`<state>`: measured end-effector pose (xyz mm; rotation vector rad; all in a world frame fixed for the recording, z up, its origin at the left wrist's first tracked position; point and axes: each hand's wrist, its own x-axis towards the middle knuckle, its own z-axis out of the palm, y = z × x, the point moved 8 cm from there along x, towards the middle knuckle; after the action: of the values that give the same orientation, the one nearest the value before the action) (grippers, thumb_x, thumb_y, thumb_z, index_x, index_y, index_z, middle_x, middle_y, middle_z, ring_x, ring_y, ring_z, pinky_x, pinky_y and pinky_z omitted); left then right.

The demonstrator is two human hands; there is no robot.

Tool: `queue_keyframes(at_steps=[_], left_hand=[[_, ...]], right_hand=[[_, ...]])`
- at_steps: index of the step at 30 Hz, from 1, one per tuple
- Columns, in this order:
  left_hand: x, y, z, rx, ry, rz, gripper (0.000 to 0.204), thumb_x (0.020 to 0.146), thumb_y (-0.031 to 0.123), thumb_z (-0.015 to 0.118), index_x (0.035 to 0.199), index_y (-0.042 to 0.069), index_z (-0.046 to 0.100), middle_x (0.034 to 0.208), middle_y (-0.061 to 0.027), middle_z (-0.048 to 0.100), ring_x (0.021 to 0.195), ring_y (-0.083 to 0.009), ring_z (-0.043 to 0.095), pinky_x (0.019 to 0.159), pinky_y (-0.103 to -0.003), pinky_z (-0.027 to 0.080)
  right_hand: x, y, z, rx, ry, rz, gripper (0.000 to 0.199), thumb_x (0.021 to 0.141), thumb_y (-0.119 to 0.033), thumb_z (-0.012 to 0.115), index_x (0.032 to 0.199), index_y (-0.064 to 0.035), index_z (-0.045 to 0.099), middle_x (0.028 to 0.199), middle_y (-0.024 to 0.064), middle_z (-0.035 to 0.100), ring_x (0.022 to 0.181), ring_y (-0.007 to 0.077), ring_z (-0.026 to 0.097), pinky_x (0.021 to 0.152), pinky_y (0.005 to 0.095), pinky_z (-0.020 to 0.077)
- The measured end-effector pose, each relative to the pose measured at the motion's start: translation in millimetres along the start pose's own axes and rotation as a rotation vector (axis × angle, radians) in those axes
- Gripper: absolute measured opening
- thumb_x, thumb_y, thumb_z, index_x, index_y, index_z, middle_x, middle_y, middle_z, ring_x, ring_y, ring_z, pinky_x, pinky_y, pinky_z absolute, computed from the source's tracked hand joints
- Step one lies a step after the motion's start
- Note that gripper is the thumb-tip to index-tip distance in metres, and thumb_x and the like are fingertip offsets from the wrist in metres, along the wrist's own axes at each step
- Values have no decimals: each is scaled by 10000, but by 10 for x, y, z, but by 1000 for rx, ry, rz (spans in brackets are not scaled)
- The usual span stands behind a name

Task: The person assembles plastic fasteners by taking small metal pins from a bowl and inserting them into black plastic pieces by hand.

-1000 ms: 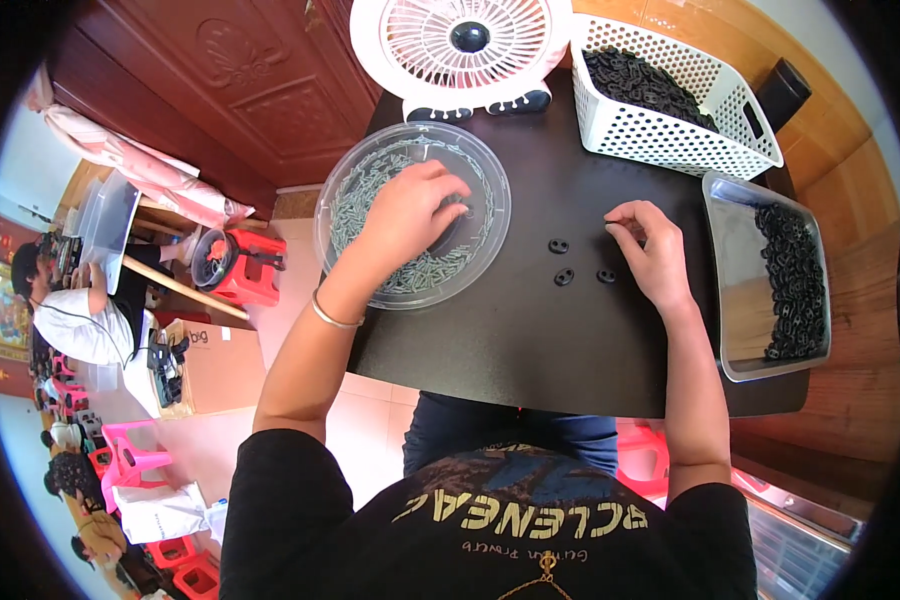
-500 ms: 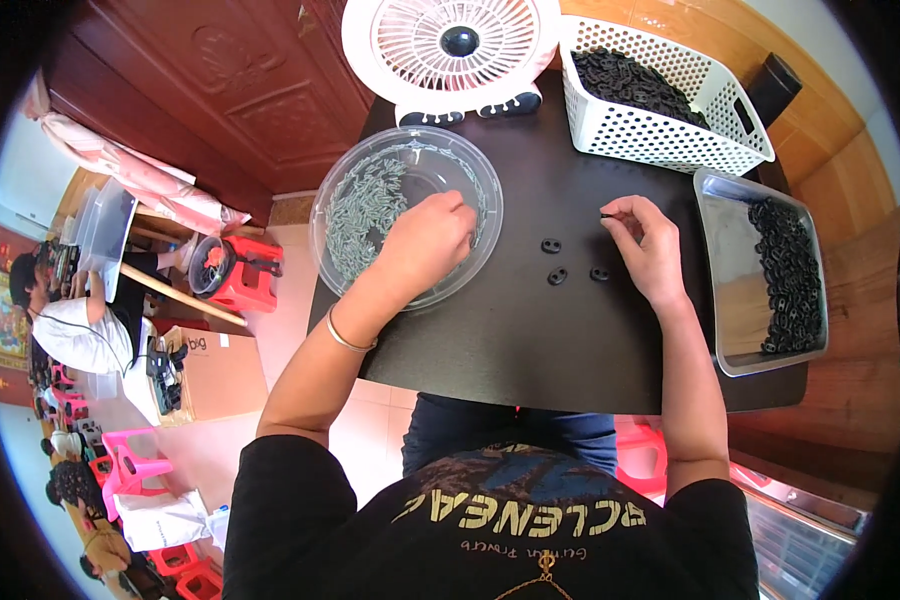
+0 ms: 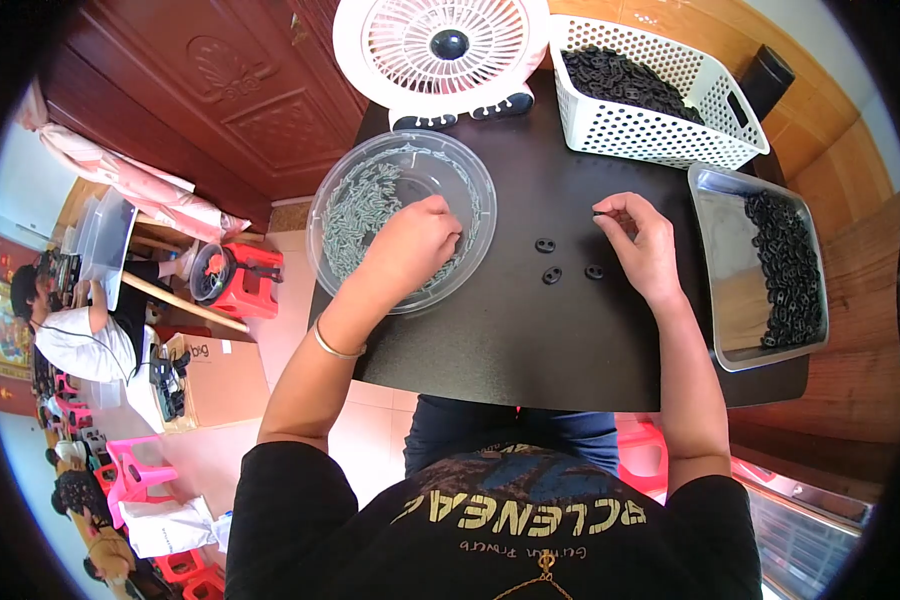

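Observation:
My left hand (image 3: 416, 243) is inside a clear round plastic tub (image 3: 478, 172), fingers curled closed; whatever they hold is hidden. Around it in the tub lie many small grey-green, screw-like pieces (image 3: 348, 215). Over the dark table (image 3: 450, 350), the thumb and forefinger of my right hand (image 3: 643, 240) pinch a small black piece (image 3: 598, 213), mostly covered by the fingertips. Between my hands lie black oval two-hole pieces: one farther away (image 3: 545, 245), one nearer (image 3: 552, 275) and one to the right (image 3: 594, 271).
A metal tray (image 3: 722, 270) with many black two-hole pieces (image 3: 782, 265) stands at the right. Behind it is a white perforated basket (image 3: 650, 143) of black pieces. A white fan (image 3: 450, 80) stands at the back. Off to the left, a person in white (image 3: 85, 335) sits beside cardboard boxes.
The whole view has shifted slightly, carrying the table things a little to the left. My left hand stays in the tub with its fingers closed; my right hand keeps its pinch.

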<state>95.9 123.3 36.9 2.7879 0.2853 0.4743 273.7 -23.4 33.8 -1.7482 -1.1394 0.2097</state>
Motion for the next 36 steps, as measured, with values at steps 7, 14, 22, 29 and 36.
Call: queue_keyframes(at_steps=[7,14,22,29,36], left_hand=[[-23,-5,-5,13,-20,23,99,686,-4,579,778,-7,616,784,-123,552,726,-289,571,659,-361,468],[-43,21,9,-8,-49,142,110,670,-2,583,777,15,602,773,-109,541,746,-284,563,660,-355,470],[91,-53,44,73,-91,63,80,669,-8,592,734,19,555,675,-76,520,664,-210,566,602,-313,470],[543,436,213,-1266,-34,-239,97,749,13,649,767,17,554,766,-22,600,700,-65,561,639,-199,459],[590,377,775,-1734,7,-446,116,776,56,644,872,23,588,820,-34,610,733,-99,572,678,-212,469]], right_hand=[[-3,8,5,-21,-2,-13,101,761,2,603,860,-14,592,796,59,593,693,120,575,638,237,463],[-2,19,17,-14,-11,3,105,760,7,604,863,-13,592,793,60,592,688,111,571,627,229,458],[-3,83,13,76,-18,38,107,772,5,598,877,-15,590,811,41,595,731,96,573,670,227,463],[-7,225,104,590,-86,198,125,822,-27,565,945,-14,576,848,24,590,781,96,578,715,226,456],[-26,191,106,701,-57,227,109,834,-28,553,942,-15,565,839,34,584,779,104,582,693,225,452]])
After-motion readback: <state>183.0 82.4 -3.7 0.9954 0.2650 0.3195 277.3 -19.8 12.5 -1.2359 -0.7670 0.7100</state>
